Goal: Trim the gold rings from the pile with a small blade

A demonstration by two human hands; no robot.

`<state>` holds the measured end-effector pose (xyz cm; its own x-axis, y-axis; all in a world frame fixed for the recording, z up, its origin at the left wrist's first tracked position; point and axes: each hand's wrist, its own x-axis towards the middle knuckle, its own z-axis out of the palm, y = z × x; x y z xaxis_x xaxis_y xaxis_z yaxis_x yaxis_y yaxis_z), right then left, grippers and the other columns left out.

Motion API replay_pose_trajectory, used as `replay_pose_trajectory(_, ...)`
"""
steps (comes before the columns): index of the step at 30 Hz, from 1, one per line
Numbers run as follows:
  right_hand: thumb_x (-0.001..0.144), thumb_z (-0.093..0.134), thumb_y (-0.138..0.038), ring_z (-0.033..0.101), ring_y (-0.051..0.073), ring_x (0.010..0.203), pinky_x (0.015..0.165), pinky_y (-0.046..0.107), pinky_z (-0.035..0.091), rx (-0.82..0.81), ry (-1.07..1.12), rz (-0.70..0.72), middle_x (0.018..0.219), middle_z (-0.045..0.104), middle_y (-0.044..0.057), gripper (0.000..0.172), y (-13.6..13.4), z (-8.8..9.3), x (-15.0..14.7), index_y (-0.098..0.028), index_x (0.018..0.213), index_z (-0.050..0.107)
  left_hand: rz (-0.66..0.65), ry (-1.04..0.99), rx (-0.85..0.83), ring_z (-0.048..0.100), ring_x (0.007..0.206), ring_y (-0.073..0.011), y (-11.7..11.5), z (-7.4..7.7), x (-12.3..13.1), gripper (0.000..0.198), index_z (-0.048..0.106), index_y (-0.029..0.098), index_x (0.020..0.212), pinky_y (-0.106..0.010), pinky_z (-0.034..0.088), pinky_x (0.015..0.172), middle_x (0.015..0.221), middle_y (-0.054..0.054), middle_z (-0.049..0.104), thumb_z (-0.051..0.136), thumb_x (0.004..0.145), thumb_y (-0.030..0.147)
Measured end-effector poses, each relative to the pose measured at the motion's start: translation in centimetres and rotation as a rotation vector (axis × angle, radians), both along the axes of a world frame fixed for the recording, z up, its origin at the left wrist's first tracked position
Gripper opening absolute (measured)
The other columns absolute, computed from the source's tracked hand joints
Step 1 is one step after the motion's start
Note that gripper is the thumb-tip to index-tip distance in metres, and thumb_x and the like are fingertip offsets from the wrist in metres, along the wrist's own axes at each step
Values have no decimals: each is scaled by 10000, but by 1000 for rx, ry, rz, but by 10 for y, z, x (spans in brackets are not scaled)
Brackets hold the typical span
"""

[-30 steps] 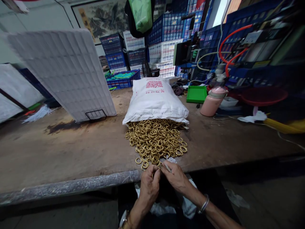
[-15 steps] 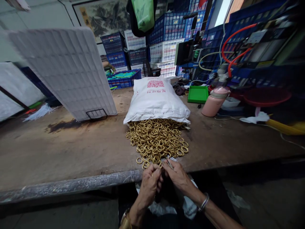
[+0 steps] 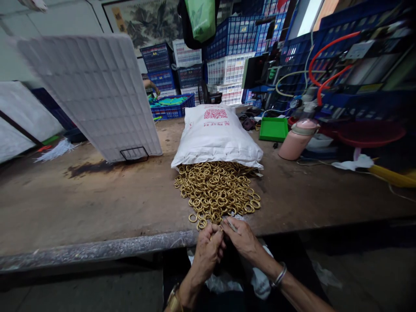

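Observation:
A heap of brass-coloured rings [image 3: 216, 190] spills from the open mouth of a white sack [image 3: 217, 134] with red print. At the table's front edge, just below the heap, my left hand [image 3: 209, 247] is closed in a pinch around a ring, of which only a little shows. My right hand [image 3: 238, 236] is closed on a small metal tool [image 3: 231, 225], its fingertips close against those of my left hand. The exact contact between tool and ring is hidden by the fingers.
On the brown table [image 3: 130, 208], a white ribbed panel [image 3: 97, 95] stands at the left. A green tray [image 3: 273, 128] and a pink bottle [image 3: 297, 141] are at the right. Behind the sack, a person's hand [image 3: 152, 85] is over a blue crate [image 3: 172, 111].
The whole view has shifted slightly, so things appear a little further right. Both my hands stay together with nearly the same hold.

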<state>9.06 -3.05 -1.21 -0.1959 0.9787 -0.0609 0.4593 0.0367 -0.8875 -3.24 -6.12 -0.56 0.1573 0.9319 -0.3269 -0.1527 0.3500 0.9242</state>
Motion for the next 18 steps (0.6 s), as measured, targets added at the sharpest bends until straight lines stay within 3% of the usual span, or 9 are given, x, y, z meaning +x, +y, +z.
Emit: replay_pose_trajectory(18, 815, 317, -424, 396, 106, 554, 540, 228, 334, 32, -100, 36, 567, 463, -27, 349, -1, 3, -2, -178, 611, 457, -43, 31, 18, 338, 334, -30, -2, -5, -3, 306, 418, 186, 718, -141, 234, 324, 499, 75, 454, 503, 720, 480)
